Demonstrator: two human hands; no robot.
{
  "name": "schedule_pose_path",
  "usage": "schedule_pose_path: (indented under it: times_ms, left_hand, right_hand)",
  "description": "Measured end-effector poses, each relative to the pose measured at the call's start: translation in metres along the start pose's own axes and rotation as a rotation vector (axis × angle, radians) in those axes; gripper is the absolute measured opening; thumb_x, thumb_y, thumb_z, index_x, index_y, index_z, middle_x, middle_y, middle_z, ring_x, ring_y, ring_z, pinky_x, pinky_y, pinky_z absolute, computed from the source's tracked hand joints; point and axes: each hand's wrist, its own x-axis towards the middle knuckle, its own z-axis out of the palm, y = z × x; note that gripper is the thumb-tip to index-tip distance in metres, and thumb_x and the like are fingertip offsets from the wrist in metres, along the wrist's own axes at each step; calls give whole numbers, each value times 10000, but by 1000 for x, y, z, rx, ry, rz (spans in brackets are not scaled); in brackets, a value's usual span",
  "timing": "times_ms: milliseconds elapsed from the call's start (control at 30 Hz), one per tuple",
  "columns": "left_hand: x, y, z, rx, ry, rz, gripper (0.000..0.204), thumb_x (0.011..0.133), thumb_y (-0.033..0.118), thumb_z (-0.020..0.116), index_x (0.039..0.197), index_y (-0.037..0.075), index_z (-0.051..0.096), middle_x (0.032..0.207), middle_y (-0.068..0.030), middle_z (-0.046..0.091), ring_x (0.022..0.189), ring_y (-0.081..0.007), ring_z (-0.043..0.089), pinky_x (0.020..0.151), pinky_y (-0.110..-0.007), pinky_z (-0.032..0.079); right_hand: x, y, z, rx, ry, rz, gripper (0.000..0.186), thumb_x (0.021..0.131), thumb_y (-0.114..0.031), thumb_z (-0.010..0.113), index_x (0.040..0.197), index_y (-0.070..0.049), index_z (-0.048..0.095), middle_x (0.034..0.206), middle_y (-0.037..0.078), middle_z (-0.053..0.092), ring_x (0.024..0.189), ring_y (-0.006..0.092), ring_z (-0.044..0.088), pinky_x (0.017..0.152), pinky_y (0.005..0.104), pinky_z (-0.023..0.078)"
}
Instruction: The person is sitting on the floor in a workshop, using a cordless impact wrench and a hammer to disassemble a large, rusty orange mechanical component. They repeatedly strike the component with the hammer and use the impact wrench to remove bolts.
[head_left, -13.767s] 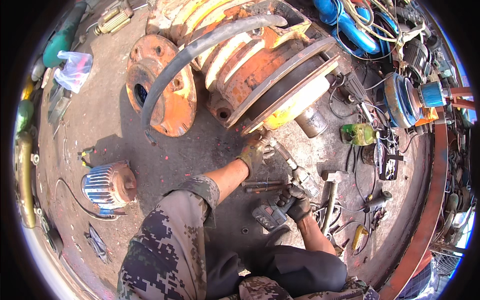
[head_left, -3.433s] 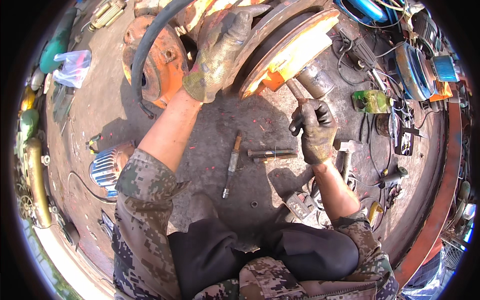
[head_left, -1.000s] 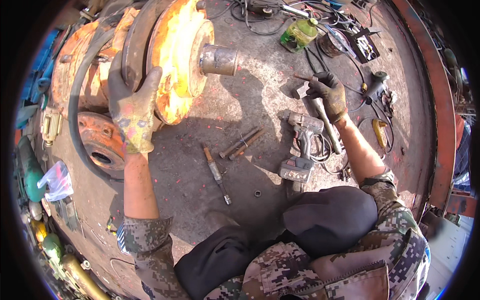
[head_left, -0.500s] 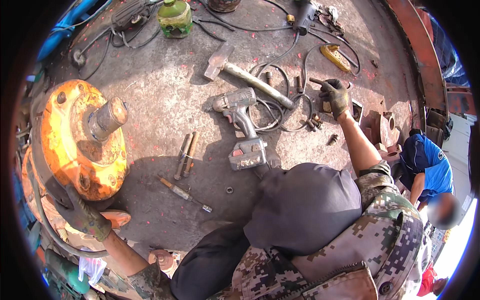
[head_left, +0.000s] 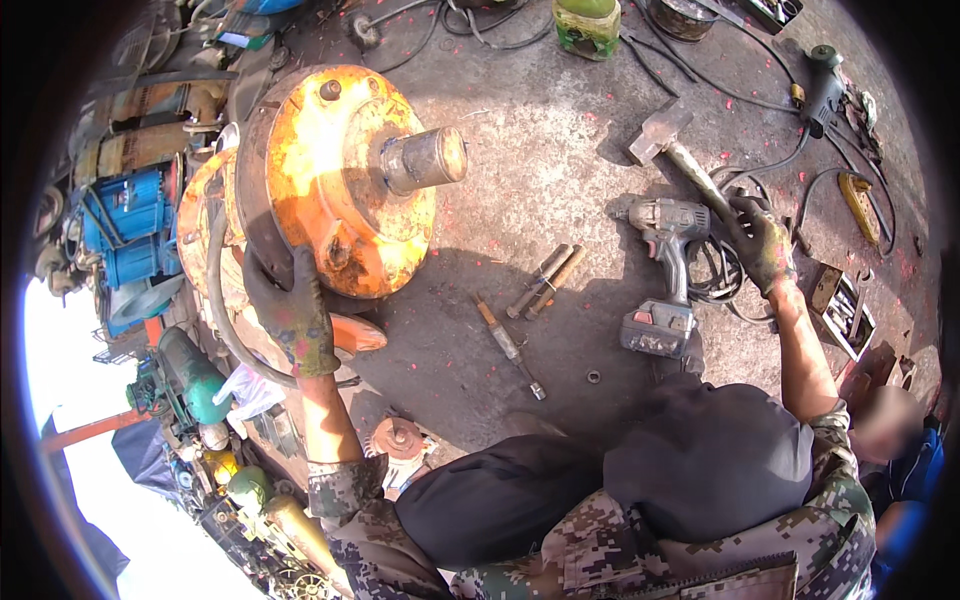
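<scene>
The left hand (head_left: 290,315), in a dirty glove, is laid with fingers spread against the lower rim of a large orange hub (head_left: 335,180), which is seen at the upper left of the frame with its steel shaft stub (head_left: 425,160) pointing toward the centre. A thick black hose (head_left: 222,300) is curved round the hub's left side, just behind the hand.

The right hand (head_left: 762,245), also gloved, is closed round the handle of a sledgehammer (head_left: 680,150) at the right of the frame; the hammer's grey head is rested on the concrete floor (head_left: 530,110) above the hand. Just left of that hand a cordless impact wrench (head_left: 665,270) is laid on the floor, with black cable (head_left: 715,285) coiled beside it.

Near the centre of the frame two rusty pins (head_left: 545,282) are lying side by side, and a chisel-like tool (head_left: 508,345) is placed below them. A green container (head_left: 587,22) is set at the upper edge. The kneeling person's dark trousers and camouflage jacket fill the lower part of the frame.
</scene>
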Motion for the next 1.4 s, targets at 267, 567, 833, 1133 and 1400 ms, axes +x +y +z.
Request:
schedule_pose_path:
  times_ms: [267, 567, 833, 1133, 1400]
  left_hand:
    - [60, 56, -29, 419, -91, 458, 648, 924, 260, 778, 1461, -9, 536, 1412, -231, 597, 1311, -381, 564, 1137, -456, 417]
    - [166, 73, -9, 510, -490, 225, 975, 830, 601, 766, 1547, 15, 459, 1420, -243, 621, 1328, -363, 597, 1122, -436, 453]
    - [184, 74, 4, 498, -684, 67, 838, 820, 412, 787, 1508, 22, 507, 1337, -235, 666, 1210, -317, 664, 1037, -413, 523]
    - [207, 73, 18, 215, -868, 56, 741, 825, 534, 788, 1302, -16, 657, 1120, -239, 753, 1008, -374, 744, 869, -434, 580]
    - [218, 73, 46, 428, -902, -55, 808, 817, 537, 794, 1369, -16, 587, 1251, -243, 708, 1198, -368, 674, 1040, -448, 510]
  right_hand:
    - [14, -5, 20, -38, 31, -159, 320, 966, -239, 697, 1234, -64, 685, 1100, 200, 727, 1017, 379, 716, 866, 451, 564]
    - [59, -13, 18, -175, -170, -176, 436, 983, -260, 589, 1376, -70, 604, 1210, 289, 677, 1162, 473, 637, 963, 558, 510]
    - [95, -51, -16, -71, -536, -36, 444, 757, -163, 682, 1151, 42, 676, 991, 245, 747, 948, 352, 739, 852, 449, 555]
    - [89, -59, -15, 1115, -770, 475, 357, 810, -178, 705, 1089, 28, 619, 895, 111, 680, 623, 187, 644, 557, 305, 589]
    - [82, -169, -26, 1295, -703, 1051, 84, 997, -160, 633, 972, -95, 585, 677, -41, 575, 471, 72, 512, 412, 236, 468]
